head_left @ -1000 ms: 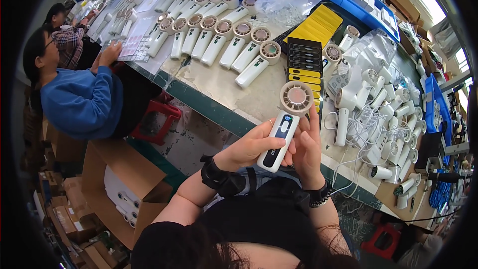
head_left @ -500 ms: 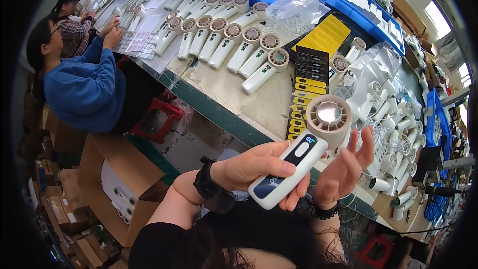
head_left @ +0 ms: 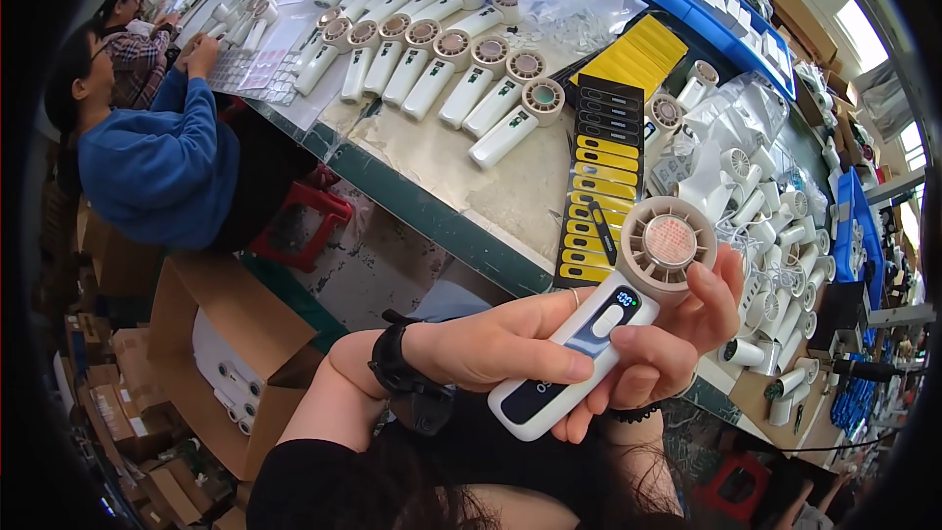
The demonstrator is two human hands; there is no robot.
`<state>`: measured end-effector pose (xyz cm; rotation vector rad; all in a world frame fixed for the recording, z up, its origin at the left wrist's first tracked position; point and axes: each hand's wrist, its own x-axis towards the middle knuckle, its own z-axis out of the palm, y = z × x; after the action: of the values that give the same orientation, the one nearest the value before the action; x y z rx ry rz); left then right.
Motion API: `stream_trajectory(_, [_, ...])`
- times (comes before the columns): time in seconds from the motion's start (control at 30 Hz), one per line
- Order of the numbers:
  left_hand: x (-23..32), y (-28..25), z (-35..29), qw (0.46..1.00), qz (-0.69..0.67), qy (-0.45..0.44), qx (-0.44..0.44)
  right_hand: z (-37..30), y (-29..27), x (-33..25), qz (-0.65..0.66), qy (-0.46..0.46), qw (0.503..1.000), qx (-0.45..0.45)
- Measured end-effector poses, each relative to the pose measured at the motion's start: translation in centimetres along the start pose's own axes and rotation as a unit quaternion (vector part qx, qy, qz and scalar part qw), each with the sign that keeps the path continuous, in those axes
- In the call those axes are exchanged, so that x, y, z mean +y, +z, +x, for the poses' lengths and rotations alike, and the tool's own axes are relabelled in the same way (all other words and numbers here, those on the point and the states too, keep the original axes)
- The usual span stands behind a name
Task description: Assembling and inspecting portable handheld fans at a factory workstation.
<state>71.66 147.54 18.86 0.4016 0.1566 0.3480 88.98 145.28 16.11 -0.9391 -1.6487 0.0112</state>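
Observation:
Between both hands is a white handheld fan (head_left: 607,320), tilted, with its round beige-grilled head at the upper right. A dark glossy panel with a lit display and a white button runs down its handle. My left hand (head_left: 491,342) wraps the handle, thumb across the panel. My right hand (head_left: 705,319) closes on it from the right, thumb on the panel just below the button, other fingers beside and behind the head. Beyond the fan, a sheet of yellow and black stickers (head_left: 601,177) lies on the table, a loose dark strip (head_left: 601,233) on it.
Rows of similar fans (head_left: 424,88) with exposed green circuit boards cover the table (head_left: 412,157). More fans and cables (head_left: 775,265) pile up at right. Blue trays (head_left: 706,5) line the back. An open carton (head_left: 226,373) stands lower left. Another person in blue (head_left: 157,167) sits far left.
My right hand, raised and apart before, has come down onto the fan, its thumb now on the panel. The display reads differently, and the head's centre now looks pinkish instead of shiny.

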Motion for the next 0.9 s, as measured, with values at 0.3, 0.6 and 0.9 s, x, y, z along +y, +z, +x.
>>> stream_trajectory(0.3, [-0.32,-0.20,0.39,1.000,0.012,-0.015,-0.006,-0.52,0.20,0.02,0.021,0.019,0.999,0.025])
stream_trajectory(0.6, [-0.37,-0.07,0.54,0.999,0.034,-0.018,0.004,-0.53,0.10,0.17,0.016,0.010,1.000,0.018])
stream_trajectory(0.9, [-0.62,-0.20,1.01,1.000,0.022,0.018,0.005,-0.42,0.38,0.70,-0.006,-0.010,1.000,0.019])
